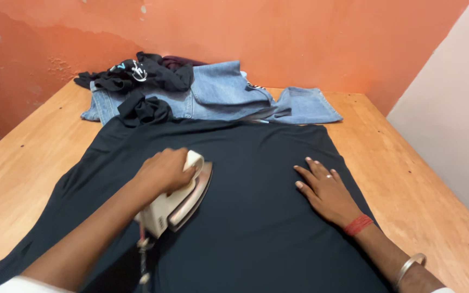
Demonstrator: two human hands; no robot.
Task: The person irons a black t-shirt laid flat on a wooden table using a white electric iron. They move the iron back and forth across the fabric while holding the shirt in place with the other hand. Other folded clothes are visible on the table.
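A dark navy garment (256,217) lies spread flat over a wooden table (33,157). My left hand (164,171) grips the handle of a cream-white clothes iron (177,203), whose metal soleplate rests on the cloth left of centre, nose pointing away from me. The iron's cord (143,255) trails back toward me. My right hand (324,187) lies flat on the garment to the right, fingers spread, palm down, with a ring on one finger, a red thread and a metal bangle on the wrist.
At the table's far end lies a pile of light blue jeans (218,92) with crumpled black clothes (137,76) on top. Orange walls close the back and left; a pale wall (457,108) runs along the right edge of the table.
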